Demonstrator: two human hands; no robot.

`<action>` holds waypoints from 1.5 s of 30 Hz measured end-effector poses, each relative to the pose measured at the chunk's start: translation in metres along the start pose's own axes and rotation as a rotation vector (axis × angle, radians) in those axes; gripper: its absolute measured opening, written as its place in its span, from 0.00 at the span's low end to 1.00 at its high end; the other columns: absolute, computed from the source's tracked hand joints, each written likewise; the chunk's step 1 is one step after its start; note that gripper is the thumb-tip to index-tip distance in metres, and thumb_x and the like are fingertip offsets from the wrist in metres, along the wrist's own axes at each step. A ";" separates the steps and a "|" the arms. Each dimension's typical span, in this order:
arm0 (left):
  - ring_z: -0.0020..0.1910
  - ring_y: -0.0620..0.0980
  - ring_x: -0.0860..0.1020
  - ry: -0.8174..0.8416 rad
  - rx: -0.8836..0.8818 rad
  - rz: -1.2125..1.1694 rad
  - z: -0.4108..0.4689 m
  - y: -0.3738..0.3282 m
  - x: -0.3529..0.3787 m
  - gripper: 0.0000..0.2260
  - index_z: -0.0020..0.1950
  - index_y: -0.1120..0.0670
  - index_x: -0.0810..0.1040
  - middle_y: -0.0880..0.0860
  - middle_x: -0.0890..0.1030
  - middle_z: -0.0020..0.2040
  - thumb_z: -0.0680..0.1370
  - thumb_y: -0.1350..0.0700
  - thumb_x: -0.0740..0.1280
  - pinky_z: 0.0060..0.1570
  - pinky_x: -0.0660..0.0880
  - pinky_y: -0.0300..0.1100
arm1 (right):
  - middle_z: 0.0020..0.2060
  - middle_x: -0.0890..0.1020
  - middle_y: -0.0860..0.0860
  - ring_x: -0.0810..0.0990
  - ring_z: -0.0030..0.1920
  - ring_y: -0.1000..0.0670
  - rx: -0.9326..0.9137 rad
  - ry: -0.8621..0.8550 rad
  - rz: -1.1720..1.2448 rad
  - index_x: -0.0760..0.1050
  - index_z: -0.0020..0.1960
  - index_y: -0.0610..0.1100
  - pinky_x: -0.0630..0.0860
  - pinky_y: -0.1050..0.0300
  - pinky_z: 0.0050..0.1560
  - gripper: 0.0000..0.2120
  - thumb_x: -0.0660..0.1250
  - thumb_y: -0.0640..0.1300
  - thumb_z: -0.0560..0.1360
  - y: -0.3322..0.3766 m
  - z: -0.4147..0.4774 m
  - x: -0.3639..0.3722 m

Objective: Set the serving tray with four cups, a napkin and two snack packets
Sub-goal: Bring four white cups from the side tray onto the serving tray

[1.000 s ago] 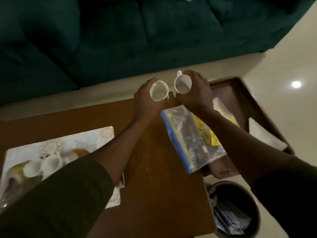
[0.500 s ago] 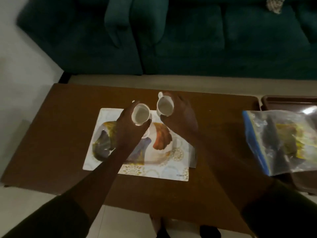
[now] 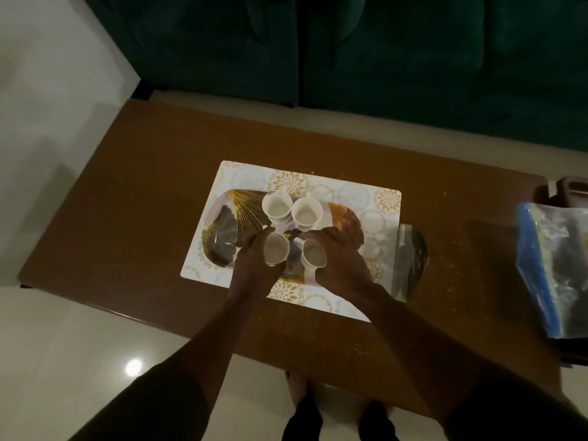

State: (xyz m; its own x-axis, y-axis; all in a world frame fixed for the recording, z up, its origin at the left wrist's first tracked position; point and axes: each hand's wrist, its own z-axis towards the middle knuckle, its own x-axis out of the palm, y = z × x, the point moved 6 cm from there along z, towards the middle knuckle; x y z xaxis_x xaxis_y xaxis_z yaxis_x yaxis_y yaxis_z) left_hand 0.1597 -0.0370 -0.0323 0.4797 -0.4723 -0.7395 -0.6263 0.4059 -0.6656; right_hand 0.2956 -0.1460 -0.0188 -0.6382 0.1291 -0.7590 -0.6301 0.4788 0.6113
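Near-left cup (image 3: pixel 276 253) is gripped by left hand (image 3: pixel 254 268), near-right cup (image 3: pixel 313 256) by right hand (image 3: pixel 342 265), at 6 o'clock of serving tray (image 3: pixel 350 192), apparently to square with far cups (image 3: pixel 276 206) at 12. Zip bag (image 3: pixel 553 268) left off-tray, 3 o'clock.

white, gold-flowered serving tray (image 3: pixel 359 198) lies flat at the middle of the desk (image 3: pixel 143 186). two far cups (image 3: pixel 276 205), white and empty, stand upright on it side by side. two near cups (image 3: pixel 276 253) sit just nearer the desk's near edge, gripped by left hand (image 3: pixel 254 272) and right hand (image 3: pixel 343 265).

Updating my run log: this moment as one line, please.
left hand: holds near-left cup | right hand: holds near-right cup | serving tray: far-left cup, far-right cup standing
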 end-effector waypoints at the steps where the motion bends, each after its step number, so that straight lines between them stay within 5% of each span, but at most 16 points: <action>1: 0.57 0.56 0.80 0.000 -0.007 0.007 0.001 0.003 0.003 0.27 0.66 0.55 0.73 0.55 0.82 0.58 0.69 0.52 0.76 0.53 0.76 0.44 | 0.63 0.74 0.50 0.72 0.64 0.46 -0.014 0.026 -0.002 0.70 0.66 0.52 0.80 0.48 0.47 0.35 0.70 0.35 0.61 -0.001 0.001 0.003; 5: 0.59 0.55 0.79 -0.002 -0.030 0.022 0.003 0.007 0.008 0.27 0.67 0.54 0.72 0.55 0.81 0.60 0.71 0.50 0.75 0.52 0.72 0.40 | 0.63 0.73 0.51 0.72 0.63 0.47 -0.054 0.050 0.003 0.71 0.65 0.53 0.80 0.48 0.46 0.34 0.69 0.31 0.62 -0.005 0.004 0.010; 9: 0.60 0.57 0.77 -0.042 -0.026 -0.010 0.003 0.008 0.007 0.29 0.68 0.57 0.71 0.57 0.79 0.62 0.70 0.51 0.75 0.55 0.77 0.49 | 0.65 0.73 0.49 0.72 0.64 0.45 -0.065 0.035 0.008 0.71 0.67 0.50 0.80 0.49 0.49 0.34 0.68 0.30 0.63 -0.008 0.006 0.019; 13: 0.67 0.59 0.71 0.007 -0.001 0.028 0.002 0.011 0.000 0.37 0.73 0.56 0.65 0.60 0.68 0.71 0.69 0.47 0.76 0.56 0.75 0.53 | 0.65 0.72 0.49 0.71 0.65 0.46 -0.001 -0.014 0.074 0.62 0.72 0.49 0.76 0.51 0.53 0.40 0.75 0.42 0.64 -0.011 -0.002 0.020; 16: 0.74 0.61 0.63 0.103 0.180 0.296 0.005 0.012 -0.006 0.38 0.76 0.51 0.61 0.58 0.63 0.75 0.69 0.55 0.74 0.67 0.64 0.61 | 0.64 0.71 0.46 0.72 0.63 0.45 0.120 -0.122 0.080 0.63 0.70 0.45 0.76 0.49 0.52 0.44 0.79 0.53 0.61 -0.016 -0.009 0.016; 20: 0.76 0.57 0.60 0.292 0.335 0.462 0.012 0.013 -0.004 0.36 0.75 0.47 0.64 0.52 0.66 0.75 0.70 0.66 0.69 0.71 0.64 0.57 | 0.63 0.71 0.44 0.72 0.62 0.45 0.180 -0.119 0.095 0.66 0.67 0.42 0.75 0.51 0.54 0.36 0.78 0.49 0.64 -0.015 -0.006 0.017; 23: 0.66 0.56 0.71 0.199 0.281 0.439 0.017 0.016 -0.012 0.30 0.70 0.52 0.70 0.53 0.76 0.64 0.69 0.53 0.74 0.63 0.72 0.55 | 0.65 0.73 0.46 0.72 0.65 0.45 0.134 -0.108 0.119 0.65 0.70 0.44 0.76 0.49 0.58 0.33 0.72 0.36 0.68 -0.007 -0.001 0.016; 26: 0.60 0.57 0.75 0.073 0.059 0.305 0.015 0.023 -0.020 0.36 0.68 0.54 0.69 0.56 0.77 0.61 0.65 0.43 0.77 0.54 0.75 0.52 | 0.65 0.74 0.43 0.73 0.65 0.44 0.176 -0.177 0.240 0.59 0.74 0.42 0.76 0.49 0.59 0.39 0.70 0.29 0.66 -0.003 -0.005 0.015; 31: 0.67 0.58 0.70 0.099 0.040 0.132 0.011 0.029 -0.015 0.33 0.72 0.55 0.68 0.59 0.70 0.69 0.69 0.58 0.76 0.60 0.71 0.50 | 0.60 0.75 0.39 0.74 0.59 0.43 0.286 -0.289 0.281 0.67 0.66 0.35 0.69 0.60 0.52 0.34 0.78 0.40 0.65 -0.005 -0.011 0.029; 37: 0.50 0.46 0.79 0.101 -0.076 -0.101 0.016 0.030 -0.012 0.19 0.63 0.53 0.77 0.51 0.83 0.54 0.73 0.58 0.73 0.46 0.72 0.32 | 0.56 0.81 0.44 0.80 0.56 0.46 0.214 -0.351 0.368 0.72 0.64 0.38 0.79 0.50 0.56 0.25 0.74 0.37 0.69 0.006 -0.008 0.027; 45: 0.55 0.49 0.78 -0.007 -0.043 -0.161 0.019 0.019 -0.014 0.24 0.64 0.56 0.75 0.54 0.81 0.58 0.69 0.57 0.76 0.53 0.78 0.46 | 0.55 0.82 0.44 0.79 0.53 0.50 0.313 -0.316 0.440 0.71 0.63 0.37 0.79 0.54 0.53 0.23 0.72 0.34 0.70 0.005 0.005 0.032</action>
State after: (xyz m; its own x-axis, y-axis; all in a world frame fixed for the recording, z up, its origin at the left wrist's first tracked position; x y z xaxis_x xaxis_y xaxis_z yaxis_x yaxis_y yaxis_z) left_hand 0.1527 -0.0078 -0.0369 0.5804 -0.5229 -0.6243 -0.5668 0.2911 -0.7707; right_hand 0.2745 -0.1357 -0.0411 -0.6164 0.6002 -0.5097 -0.1477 0.5477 0.8235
